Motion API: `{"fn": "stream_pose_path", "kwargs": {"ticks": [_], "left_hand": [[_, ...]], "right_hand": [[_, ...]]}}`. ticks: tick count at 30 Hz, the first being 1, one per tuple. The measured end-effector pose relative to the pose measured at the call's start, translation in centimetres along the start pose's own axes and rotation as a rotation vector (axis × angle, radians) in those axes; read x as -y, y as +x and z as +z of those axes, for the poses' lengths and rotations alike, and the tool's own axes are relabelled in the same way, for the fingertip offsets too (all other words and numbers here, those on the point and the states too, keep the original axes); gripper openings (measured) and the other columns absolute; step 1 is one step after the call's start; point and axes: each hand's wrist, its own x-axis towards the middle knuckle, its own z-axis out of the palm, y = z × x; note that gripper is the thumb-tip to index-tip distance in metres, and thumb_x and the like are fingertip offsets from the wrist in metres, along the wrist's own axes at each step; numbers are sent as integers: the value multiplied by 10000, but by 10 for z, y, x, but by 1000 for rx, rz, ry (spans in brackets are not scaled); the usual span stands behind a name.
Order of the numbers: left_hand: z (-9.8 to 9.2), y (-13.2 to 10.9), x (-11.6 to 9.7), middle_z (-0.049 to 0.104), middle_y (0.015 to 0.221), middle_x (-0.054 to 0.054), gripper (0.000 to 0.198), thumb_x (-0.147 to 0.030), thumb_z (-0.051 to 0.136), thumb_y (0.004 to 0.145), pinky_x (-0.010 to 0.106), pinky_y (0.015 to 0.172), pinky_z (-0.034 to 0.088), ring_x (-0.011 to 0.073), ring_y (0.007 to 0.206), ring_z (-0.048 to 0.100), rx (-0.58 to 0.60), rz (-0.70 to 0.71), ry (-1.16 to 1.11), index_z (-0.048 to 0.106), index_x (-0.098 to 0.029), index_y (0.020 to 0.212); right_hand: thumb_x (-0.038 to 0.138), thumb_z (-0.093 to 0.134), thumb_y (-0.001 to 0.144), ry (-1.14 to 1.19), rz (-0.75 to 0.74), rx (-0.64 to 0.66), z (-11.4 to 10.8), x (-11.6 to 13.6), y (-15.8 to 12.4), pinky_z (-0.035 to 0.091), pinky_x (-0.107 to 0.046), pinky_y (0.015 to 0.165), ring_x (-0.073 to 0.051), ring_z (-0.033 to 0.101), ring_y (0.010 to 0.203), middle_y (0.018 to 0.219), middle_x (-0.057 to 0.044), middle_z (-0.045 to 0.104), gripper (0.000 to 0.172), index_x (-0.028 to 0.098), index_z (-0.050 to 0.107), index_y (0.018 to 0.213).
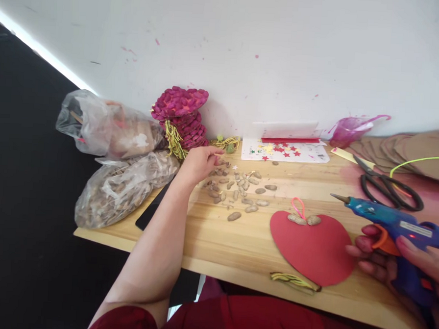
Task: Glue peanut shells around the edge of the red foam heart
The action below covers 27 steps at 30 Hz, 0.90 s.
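My left hand [202,162] reaches over the loose peanuts [245,184] spread on the table, fingers slightly apart, with nothing visible in them. Its palm side is hidden. On the right, my right hand [378,256] grips a blue hot glue gun [393,220] with an orange trigger; its nozzle points left. Below and left of the gun lies a red heart-shaped cutout [312,250]. Two peanuts sit side by side at its top notch, by a small orange-pink loop [298,208]. A yellow-green cord bundle [295,281] lies by the heart's lower edge.
Plastic bags [126,189] stand at the left, beside a dark flat object [153,210]. Magenta peanut-covered pieces [183,113] are stacked behind. Star cutouts lie on white paper [308,157]. Black-handled scissors [391,188], a pink cup [348,132] and brown cardboard pieces [419,153] are at right.
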Motion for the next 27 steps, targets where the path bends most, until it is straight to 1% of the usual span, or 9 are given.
{"fn": "stream_pose_path", "kwargs": {"ticks": [2, 4, 6, 8, 12, 17, 19, 23, 27], "left_hand": [[2, 1, 4, 765, 778, 23, 298, -242, 509, 905, 249, 650, 449, 160, 651, 641, -5, -4, 14, 787, -182, 994], [3, 2, 5, 745, 711, 19, 329, -364, 527, 928, 255, 630, 438, 165, 628, 627, 26, 6, 36, 783, -181, 833], [4, 3, 5, 714, 636, 6, 409, -457, 529, 932, 255, 613, 429, 167, 607, 620, 52, 15, 44, 767, -185, 741], [6, 3, 3, 702, 612, -2, 428, -466, 517, 941, 253, 615, 430, 169, 612, 631, 79, 24, 52, 764, -187, 730], [10, 4, 2, 745, 695, 30, 338, -310, 498, 933, 258, 672, 459, 189, 693, 673, 119, 46, 75, 767, -173, 780], [11, 5, 5, 775, 781, 46, 320, -222, 461, 906, 269, 748, 479, 206, 781, 697, 105, 57, 81, 778, -181, 886], [10, 5, 5, 769, 760, 37, 315, -255, 476, 909, 264, 730, 473, 201, 762, 689, 96, 58, 82, 777, -185, 845], [6, 3, 4, 705, 615, 18, 403, -449, 541, 912, 263, 614, 427, 180, 604, 614, 71, 46, 101, 753, -183, 696], [4, 3, 2, 722, 638, 16, 428, -462, 502, 941, 257, 603, 432, 181, 624, 639, 57, 41, 102, 772, -190, 753]], "right_hand": [[494, 932, 454, 3, 53, -7, 11, 4, 3, 662, -407, 502, -344, 744, 717, 867, -104, 726, 519, 297, 740, 894], [448, 944, 359, 6, 54, -34, 17, 8, 1, 667, -399, 478, -358, 747, 669, 844, -99, 736, 567, 322, 745, 874], [419, 938, 368, 11, 29, -51, 18, 10, -3, 676, -383, 503, -345, 750, 661, 840, -89, 741, 547, 328, 752, 874], [406, 930, 401, 7, 30, -38, 18, 9, -6, 687, -369, 558, -330, 757, 690, 847, -84, 742, 493, 321, 764, 857], [401, 924, 451, -15, 32, -14, 19, 9, -11, 696, -364, 614, -322, 766, 755, 883, -73, 740, 448, 321, 779, 867], [377, 936, 394, 1, 4, -50, 26, 12, -17, 697, -370, 599, -331, 766, 723, 847, -73, 749, 469, 311, 771, 828], [375, 937, 396, 17, 18, -62, 26, 11, -19, 697, -371, 596, -340, 769, 725, 846, -79, 755, 475, 312, 773, 837], [376, 923, 454, 20, -15, -43, 22, 7, -19, 696, -372, 594, -337, 768, 701, 862, -85, 762, 445, 321, 776, 870], [376, 941, 424, 31, -9, -42, 21, 8, -19, 695, -366, 589, -338, 769, 726, 842, -79, 754, 460, 304, 782, 850]]}}
